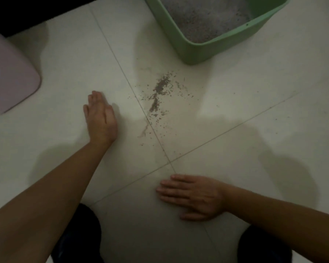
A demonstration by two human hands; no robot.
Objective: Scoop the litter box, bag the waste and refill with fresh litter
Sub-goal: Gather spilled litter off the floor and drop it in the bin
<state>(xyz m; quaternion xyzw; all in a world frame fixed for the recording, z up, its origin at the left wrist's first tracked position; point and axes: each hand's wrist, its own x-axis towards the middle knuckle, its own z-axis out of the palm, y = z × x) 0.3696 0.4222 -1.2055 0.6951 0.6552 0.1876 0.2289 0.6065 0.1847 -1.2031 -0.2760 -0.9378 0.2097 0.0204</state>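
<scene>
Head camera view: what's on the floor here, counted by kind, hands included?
Green litter box: 1
Pink plastic object: 1
Spilled litter patch: 1
Hands: 2, left hand, right hand
Total: 5

Under both hands the floor [235, 103] is smooth, pale tile with a dull sheen. Beyond them, a matt green plastic box [180, 42] holds grainy grey litter [203, 18].

Tile floor [264, 114]: green box [196, 52] on it, litter spill [160, 90] just in front of box, pink container [10, 73] well to box's left.
</scene>
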